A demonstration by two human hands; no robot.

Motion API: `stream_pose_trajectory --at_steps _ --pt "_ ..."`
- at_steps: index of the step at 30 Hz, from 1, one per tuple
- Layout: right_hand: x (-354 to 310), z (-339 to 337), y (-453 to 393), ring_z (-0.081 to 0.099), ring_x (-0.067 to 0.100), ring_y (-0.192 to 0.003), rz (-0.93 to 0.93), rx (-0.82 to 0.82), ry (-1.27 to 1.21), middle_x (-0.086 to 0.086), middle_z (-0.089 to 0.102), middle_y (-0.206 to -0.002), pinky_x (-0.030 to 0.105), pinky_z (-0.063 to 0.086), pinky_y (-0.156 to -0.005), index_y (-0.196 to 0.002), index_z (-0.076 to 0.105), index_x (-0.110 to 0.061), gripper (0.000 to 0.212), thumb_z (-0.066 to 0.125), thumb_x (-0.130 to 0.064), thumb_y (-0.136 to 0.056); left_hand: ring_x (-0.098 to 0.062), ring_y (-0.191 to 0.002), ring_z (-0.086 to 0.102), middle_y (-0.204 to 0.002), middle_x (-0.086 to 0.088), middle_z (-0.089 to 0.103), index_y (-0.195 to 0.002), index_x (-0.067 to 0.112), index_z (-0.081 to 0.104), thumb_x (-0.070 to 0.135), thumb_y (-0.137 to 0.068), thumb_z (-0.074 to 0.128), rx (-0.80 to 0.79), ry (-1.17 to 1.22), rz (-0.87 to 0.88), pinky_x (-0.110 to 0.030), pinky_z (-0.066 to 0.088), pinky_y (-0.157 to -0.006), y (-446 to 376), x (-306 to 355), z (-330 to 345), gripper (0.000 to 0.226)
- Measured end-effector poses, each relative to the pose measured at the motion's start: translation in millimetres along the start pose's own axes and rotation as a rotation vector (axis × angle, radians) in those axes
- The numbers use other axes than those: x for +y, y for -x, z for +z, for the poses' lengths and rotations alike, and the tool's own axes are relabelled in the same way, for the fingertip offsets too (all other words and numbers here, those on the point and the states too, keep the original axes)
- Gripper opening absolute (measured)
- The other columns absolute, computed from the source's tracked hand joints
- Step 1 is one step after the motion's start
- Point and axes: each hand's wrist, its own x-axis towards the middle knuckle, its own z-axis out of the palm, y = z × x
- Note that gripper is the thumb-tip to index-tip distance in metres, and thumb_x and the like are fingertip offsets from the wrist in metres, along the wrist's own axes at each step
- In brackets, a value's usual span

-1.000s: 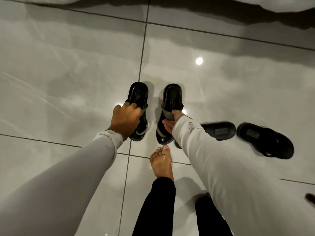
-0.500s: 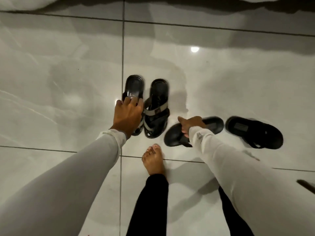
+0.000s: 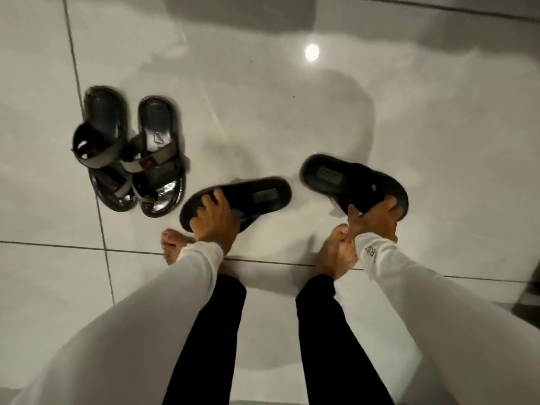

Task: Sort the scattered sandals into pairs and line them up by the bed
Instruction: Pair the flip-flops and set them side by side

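Observation:
Two black sandals with grey straps stand side by side on the tiled floor at the left, the left one (image 3: 102, 147) and the right one (image 3: 159, 159). A plain black flip-flop (image 3: 260, 197) lies at an angle in the middle, and my left hand (image 3: 214, 219) grips its toe end. A second black flip-flop (image 3: 347, 179) lies to the right, with my right hand (image 3: 372, 220) closed on its toe end. Both flip-flops seem to touch the floor.
My two bare feet, the left foot (image 3: 172, 247) and the right foot (image 3: 336, 255), stand just behind the flip-flops. A dark object (image 3: 529, 305) shows at the right edge. Glossy grey tiles (image 3: 292, 112) stretch ahead, with a dark shadow at the top.
My left hand has let go of the strapped sandal and taken the middle flip-flop. My right hand has moved from that flip-flop to the right one. The view has shifted right.

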Motion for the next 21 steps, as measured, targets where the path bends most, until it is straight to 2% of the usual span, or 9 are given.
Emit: stream_pose_trajectory --at_steps 2,4,6,9,12,13,16,19,21 --pt "2.0 -2.7 -17.7 0.055 0.042 -0.123 -0.046 -0.080 -0.057 0.017 0.044 -0.140 0.055 0.047 -0.098 -0.137 0.039 -0.007 0.074 0.074 -0.040 -0.082 -0.044 -0.112 0.060 -0.128 -0.022 0.058 -0.144 0.003 0.027 0.034 -0.094 0.055 0.024 0.028 -0.025 -0.051 0.051 -0.083 -10.5 3.7 2.2 0.065" --pt "-0.4 -4.0 -32.6 0.054 0.041 -0.124 -0.050 -0.089 -0.094 0.017 0.046 -0.139 0.053 0.047 -0.100 -0.134 0.043 -0.005 0.067 0.072 -0.040 -0.085 -0.046 -0.107 0.061 -0.120 -0.024 0.063 -0.133 0.001 0.036 0.025 -0.092 0.053 0.068 0.069 -0.028 -0.049 0.050 -0.080 -18.9 8.3 -0.8 0.050" --pt "-2.8 -4.9 -43.2 0.052 0.041 -0.127 -0.042 -0.067 -0.084 0.020 0.048 -0.140 0.050 0.046 -0.101 -0.133 0.045 -0.002 0.061 0.068 -0.036 -0.089 -0.047 -0.106 0.060 -0.117 -0.025 0.061 -0.121 0.002 0.044 0.028 -0.094 0.051 0.069 0.141 -0.070 -0.047 0.047 -0.081 -22.6 14.0 -5.6 0.038" --pt "-0.7 -12.6 -54.6 0.048 0.040 -0.133 -0.093 -0.069 0.017 0.022 0.047 -0.143 0.050 0.044 -0.104 -0.137 0.044 0.001 0.064 0.066 -0.038 -0.090 -0.045 -0.101 0.064 -0.114 -0.024 0.063 -0.116 0.000 0.053 0.034 -0.095 0.051 -0.014 0.424 -0.183 -0.046 0.054 -0.087 -29.7 32.5 -12.3 0.040" --pt "3.8 -20.8 -60.3 0.052 0.041 -0.130 -0.140 -0.089 0.062 0.020 0.053 -0.140 0.053 0.045 -0.100 -0.141 0.038 -0.003 0.070 0.066 -0.040 -0.089 -0.035 -0.073 0.075 -0.091 -0.021 0.075 -0.108 -0.002 0.062 0.032 -0.093 0.056 -0.115 0.773 -0.254 -0.048 0.064 -0.073 -39.0 59.6 -14.5 0.037" --pt "5.2 -23.0 -60.4 0.055 0.042 -0.126 -0.157 -0.089 0.076 0.021 0.056 -0.136 0.053 0.047 -0.098 -0.141 0.037 -0.005 0.068 0.065 -0.039 -0.090 -0.033 -0.070 0.075 -0.088 -0.019 0.076 -0.107 0.000 0.063 0.033 -0.092 0.057 -0.121 0.805 -0.257 -0.048 0.064 -0.071 -41.2 68.3 -13.3 0.037" --pt "10.3 -26.8 -59.3 0.060 0.047 -0.115 -0.170 -0.064 0.069 0.027 0.060 -0.126 0.050 0.049 -0.093 -0.132 0.045 -0.007 0.051 0.058 -0.039 -0.094 -0.034 -0.080 0.075 -0.095 -0.016 0.075 -0.109 0.006 0.063 0.040 -0.086 0.060 -0.100 0.766 -0.237 -0.047 0.063 -0.078 -40.8 89.7 -8.8 0.041" --pt "8.2 -28.2 -59.9 0.059 0.046 -0.115 -0.055 -0.090 -0.125 0.029 0.061 -0.124 0.047 0.049 -0.095 -0.122 0.056 -0.001 0.049 0.058 -0.042 -0.094 -0.030 -0.077 0.074 -0.094 -0.013 0.075 -0.109 0.009 0.062 0.042 -0.089 0.059 -0.110 0.739 -0.205 -0.045 0.063 -0.079 -37.8 99.7 -7.2 0.038" --pt "0.3 -27.9 -58.2 0.066 0.045 -0.108 0.051 -0.152 -0.303 0.027 0.064 -0.123 0.048 0.054 -0.095 -0.120 0.057 0.001 0.054 0.065 -0.043 -0.090 -0.028 -0.075 0.075 -0.093 -0.012 0.075 -0.110 0.008 0.061 0.042 -0.091 0.059 -0.130 0.724 -0.175 -0.045 0.063 -0.080 -36.9 103.0 -7.9 0.038"
